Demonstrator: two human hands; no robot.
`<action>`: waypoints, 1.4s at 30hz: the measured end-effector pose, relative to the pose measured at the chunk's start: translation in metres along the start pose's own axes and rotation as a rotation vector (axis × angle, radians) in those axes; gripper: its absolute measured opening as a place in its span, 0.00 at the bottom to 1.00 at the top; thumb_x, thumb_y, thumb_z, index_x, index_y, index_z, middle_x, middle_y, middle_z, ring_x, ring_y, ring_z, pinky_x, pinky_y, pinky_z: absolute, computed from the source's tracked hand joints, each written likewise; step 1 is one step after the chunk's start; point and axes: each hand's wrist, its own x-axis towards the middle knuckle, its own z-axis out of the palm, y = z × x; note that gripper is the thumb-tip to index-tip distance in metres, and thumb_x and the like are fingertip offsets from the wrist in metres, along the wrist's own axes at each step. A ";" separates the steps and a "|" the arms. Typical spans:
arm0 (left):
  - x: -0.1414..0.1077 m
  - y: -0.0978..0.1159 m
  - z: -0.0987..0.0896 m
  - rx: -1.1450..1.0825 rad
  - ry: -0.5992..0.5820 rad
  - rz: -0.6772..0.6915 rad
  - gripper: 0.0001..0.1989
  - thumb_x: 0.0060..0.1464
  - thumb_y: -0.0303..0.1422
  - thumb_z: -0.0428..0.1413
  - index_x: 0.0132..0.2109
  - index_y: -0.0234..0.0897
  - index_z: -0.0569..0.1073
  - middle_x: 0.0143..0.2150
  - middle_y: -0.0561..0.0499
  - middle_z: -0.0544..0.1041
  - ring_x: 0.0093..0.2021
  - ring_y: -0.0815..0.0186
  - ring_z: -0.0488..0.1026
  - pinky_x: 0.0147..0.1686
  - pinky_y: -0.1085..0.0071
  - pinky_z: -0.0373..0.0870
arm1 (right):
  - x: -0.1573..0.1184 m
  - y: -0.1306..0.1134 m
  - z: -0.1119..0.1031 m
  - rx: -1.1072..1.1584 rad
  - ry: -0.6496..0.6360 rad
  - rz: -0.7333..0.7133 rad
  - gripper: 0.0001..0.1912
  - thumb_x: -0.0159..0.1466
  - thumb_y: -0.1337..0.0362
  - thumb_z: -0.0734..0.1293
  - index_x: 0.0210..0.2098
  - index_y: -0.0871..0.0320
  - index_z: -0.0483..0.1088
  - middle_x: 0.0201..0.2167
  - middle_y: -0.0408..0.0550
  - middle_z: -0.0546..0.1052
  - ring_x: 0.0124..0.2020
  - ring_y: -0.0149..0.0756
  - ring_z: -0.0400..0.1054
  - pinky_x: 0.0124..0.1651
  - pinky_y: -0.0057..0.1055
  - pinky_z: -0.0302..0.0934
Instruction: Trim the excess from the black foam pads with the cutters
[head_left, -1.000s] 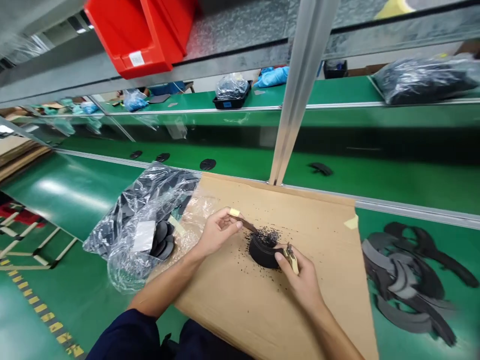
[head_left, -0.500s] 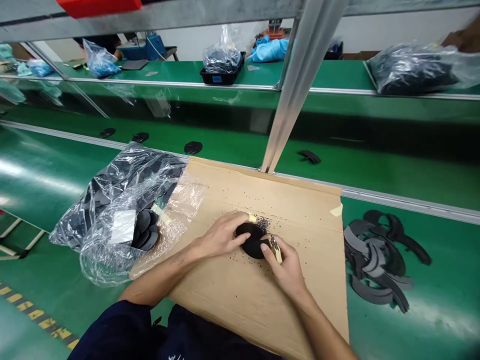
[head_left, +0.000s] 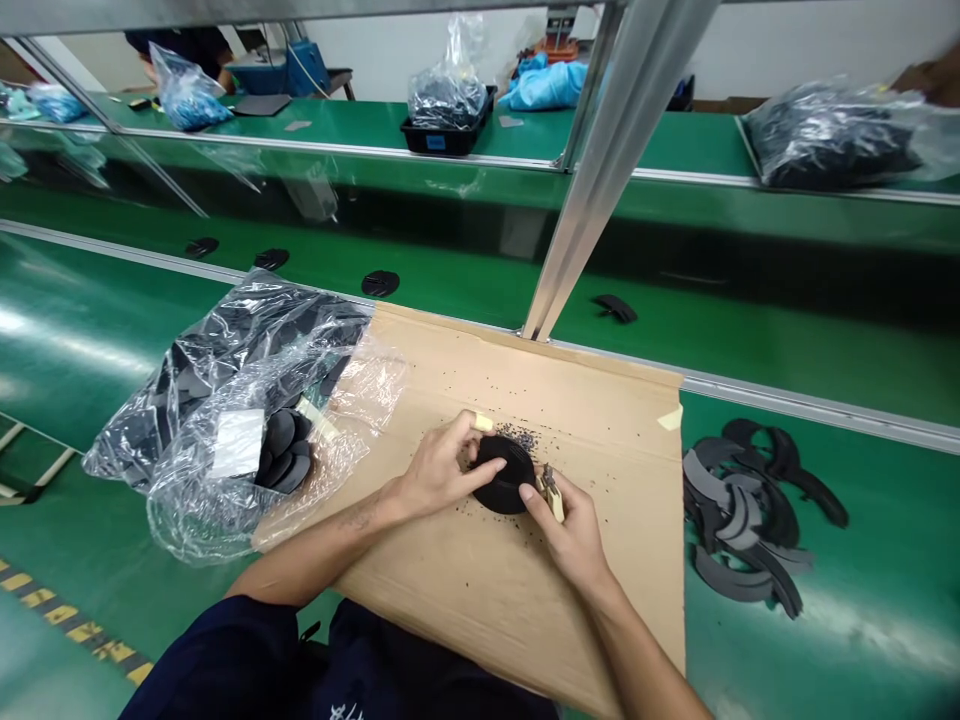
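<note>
A round black disc (head_left: 507, 488) with fine curved lines on its face is held above the brown cardboard (head_left: 450, 610). My left hand (head_left: 444, 465) pinches its left side, thumb lying across the face; a pale yellow wrap covers one fingertip. At the disc's right edge, my right hand (head_left: 574, 535) presses its thumb on the rim. Between that hand's fingers sits a small metal-tipped tool (head_left: 551, 490) with a pale yellow part, its exact kind unclear. Tiny black crumbs (head_left: 517, 437) lie scattered just beyond the disc.
To the left, a clear plastic bag (head_left: 202, 390) holds several black discs. Curved black strips (head_left: 742, 520) are piled at right. A metal post (head_left: 592, 190) rises behind the cardboard. Black pieces (head_left: 380, 283) lie on the green strip beyond, below a shelf with a bagged black tray (head_left: 442, 135).
The disc now shows as a full round, where a gap or overlapping piece showed at its right side before. Both hands stay close to it; the view has shifted slightly.
</note>
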 end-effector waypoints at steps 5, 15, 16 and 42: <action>0.003 0.000 0.000 0.217 0.064 0.313 0.11 0.63 0.38 0.58 0.47 0.35 0.73 0.38 0.46 0.78 0.39 0.63 0.73 0.39 0.68 0.73 | -0.001 -0.002 -0.003 0.021 0.016 0.002 0.22 0.65 0.43 0.67 0.34 0.57 0.71 0.25 0.42 0.67 0.27 0.33 0.60 0.31 0.29 0.60; 0.003 -0.002 0.002 0.191 0.003 0.297 0.11 0.64 0.37 0.57 0.49 0.35 0.73 0.42 0.44 0.76 0.44 0.60 0.74 0.44 0.64 0.74 | -0.002 -0.006 -0.001 0.023 0.030 -0.015 0.22 0.65 0.43 0.67 0.29 0.56 0.66 0.23 0.39 0.61 0.25 0.31 0.54 0.29 0.28 0.57; 0.002 -0.002 0.002 0.171 0.003 0.286 0.12 0.64 0.37 0.57 0.49 0.35 0.72 0.44 0.43 0.76 0.47 0.59 0.74 0.46 0.63 0.75 | -0.003 -0.006 -0.001 0.021 0.031 -0.017 0.22 0.65 0.43 0.67 0.29 0.56 0.66 0.24 0.39 0.61 0.25 0.31 0.54 0.29 0.28 0.57; 0.003 0.003 -0.006 -0.094 -0.250 0.256 0.15 0.64 0.40 0.60 0.51 0.34 0.78 0.42 0.44 0.80 0.41 0.63 0.78 0.43 0.66 0.78 | -0.004 -0.004 -0.006 -0.194 -0.007 -0.515 0.07 0.66 0.71 0.66 0.41 0.54 0.73 0.31 0.49 0.76 0.32 0.40 0.70 0.36 0.38 0.65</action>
